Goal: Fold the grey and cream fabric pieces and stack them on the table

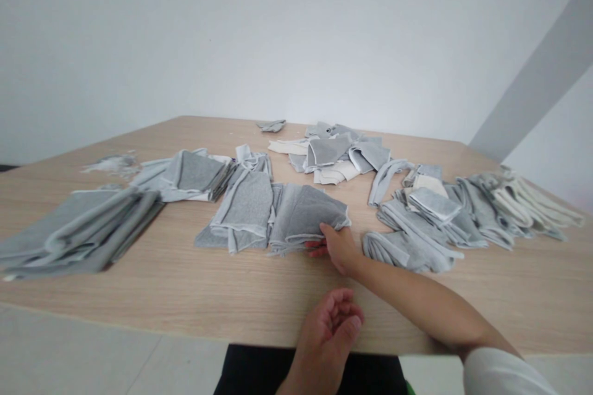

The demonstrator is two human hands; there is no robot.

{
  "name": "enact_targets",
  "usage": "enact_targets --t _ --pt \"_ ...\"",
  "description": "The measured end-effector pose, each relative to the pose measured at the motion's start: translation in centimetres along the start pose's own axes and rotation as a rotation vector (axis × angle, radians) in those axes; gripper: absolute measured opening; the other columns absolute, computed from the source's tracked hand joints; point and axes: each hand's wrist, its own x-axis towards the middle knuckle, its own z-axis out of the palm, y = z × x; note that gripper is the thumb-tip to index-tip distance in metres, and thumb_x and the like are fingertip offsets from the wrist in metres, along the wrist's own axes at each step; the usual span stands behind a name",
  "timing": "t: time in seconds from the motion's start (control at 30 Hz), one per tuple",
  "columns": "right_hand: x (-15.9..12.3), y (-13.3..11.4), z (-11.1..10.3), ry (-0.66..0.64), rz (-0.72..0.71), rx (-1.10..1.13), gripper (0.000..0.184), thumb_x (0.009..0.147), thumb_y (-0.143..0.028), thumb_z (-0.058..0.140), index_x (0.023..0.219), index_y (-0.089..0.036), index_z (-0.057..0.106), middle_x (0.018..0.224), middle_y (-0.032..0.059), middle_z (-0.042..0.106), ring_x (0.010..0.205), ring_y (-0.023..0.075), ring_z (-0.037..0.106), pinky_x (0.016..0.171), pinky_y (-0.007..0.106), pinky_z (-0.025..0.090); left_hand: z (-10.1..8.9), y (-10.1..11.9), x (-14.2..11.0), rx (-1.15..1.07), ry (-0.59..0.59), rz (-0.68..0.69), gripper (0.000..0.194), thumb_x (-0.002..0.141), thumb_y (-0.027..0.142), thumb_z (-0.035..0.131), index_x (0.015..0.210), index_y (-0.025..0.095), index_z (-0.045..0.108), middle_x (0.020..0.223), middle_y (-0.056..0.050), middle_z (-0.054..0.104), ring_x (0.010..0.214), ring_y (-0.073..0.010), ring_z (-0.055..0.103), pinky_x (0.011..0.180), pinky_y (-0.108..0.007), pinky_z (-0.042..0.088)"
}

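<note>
Wood-toned tabletop (185, 296) shows a bare strip along its near edge, widening between the folded gray cloth stack (78, 228) at far left and the middle piles. That stack reaches close to the near edge; behind it lie white lint (113, 165) and a second gray cloth stack (194, 170). Further right, a pale-edged cloth pile (248, 203) sits right beside the gray cloth piece (315, 213), leaving hardly any gap on that side. Behind the piece, a band of bare wood separates it from a loose scrap heap (343, 151). To its right, a narrower gap holds the wrist, bounded by folded gray bundles (412, 250) and, beyond them, cream fabric strips (532, 197).

Near the middle of the table, the gray cloth piece lies on lighter cloth, its longer span running roughly left to right; one corner points right, and its pale near border slants slightly.

Left hand (331, 327) is raised at the near edge, apart from the cloth, fingers loosely curled and thumb held away from them. Right hand (336, 247) reaches in from the right, forearm slanting across the wood, thumb on top and fingers underneath, pinching the piece's near right border.
</note>
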Motion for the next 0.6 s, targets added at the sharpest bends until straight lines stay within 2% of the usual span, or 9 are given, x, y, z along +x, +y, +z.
enact_targets --t 0.13,0.23,0.3,0.4,0.5,0.6 --pt "0.5 -0.4 -0.8 -0.023 0.014 -0.033 0.028 0.078 -0.03 0.056 0.103 -0.018 0.052 0.075 0.0048 0.07 0.045 0.0194 0.063 0.036 0.032 0.051 -0.1 0.2 -0.1 0.035 0.013 -0.01 0.043 0.08 0.042 0.067 0.112 0.016 0.056 0.094 -0.009 0.067 0.088 -0.0196 0.061 0.077 -0.032 0.044" --pt "1.1 -0.6 -1.3 -0.011 -0.024 -0.054 0.025 0.075 -0.028 0.06 0.097 -0.018 0.054 0.066 0.0019 0.067 0.042 0.018 0.06 0.036 0.031 0.05 -0.2 0.2 -0.1 0.038 0.025 -0.011 0.043 0.08 0.04 0.067 0.113 0.015 0.055 0.095 -0.009 0.067 0.089 -0.0196 0.061 0.08 -0.033 0.044" --pt "1.5 -0.7 -1.5 0.014 -0.074 -0.058 0.025 0.073 -0.029 0.065 0.094 -0.018 0.057 0.072 0.0016 0.069 0.048 0.017 0.061 0.042 0.031 0.054 -0.2 0.1 0.0 0.031 0.025 -0.002 0.042 0.081 0.039 0.066 0.114 0.016 0.055 0.096 -0.009 0.067 0.09 -0.0192 0.061 0.081 -0.033 0.044" --pt "2.5 -1.0 -1.1 0.034 -0.157 -0.038 0.028 0.07 -0.03 0.069 0.096 -0.02 0.062 0.091 0.0018 0.071 0.077 0.0185 0.068 0.072 0.036 0.06 -0.1 0.0 0.2 0.043 0.017 0.005 0.04 0.081 0.037 0.065 0.113 0.015 0.055 0.096 -0.009 0.067 0.089 -0.0188 0.061 0.081 -0.033 0.044" --pt "4.0 -1.8 0.1 0.048 -0.218 0.011 0.036 0.072 -0.032 0.068 0.105 -0.021 0.061 0.106 0.0028 0.071 0.102 0.0203 0.065 0.094 0.041 0.053 0.0 0.0 0.2 0.06 0.015 0.003 0.039 0.082 0.036 0.064 0.113 0.015 0.055 0.096 -0.009 0.067 0.089 -0.0187 0.061 0.08 -0.033 0.044" --pt "5.8 -3.0 1.8 0.078 -0.274 0.06 0.04 0.076 -0.033 0.065 0.113 -0.02 0.057 0.119 0.0047 0.066 0.115 0.0197 0.059 0.101 0.042 0.048 0.0 0.2 0.2 0.063 0.02 -0.001 0.039 0.082 0.036 0.064 0.113 0.015 0.054 0.095 -0.009 0.067 0.089 -0.0185 0.061 0.081 -0.033 0.045"
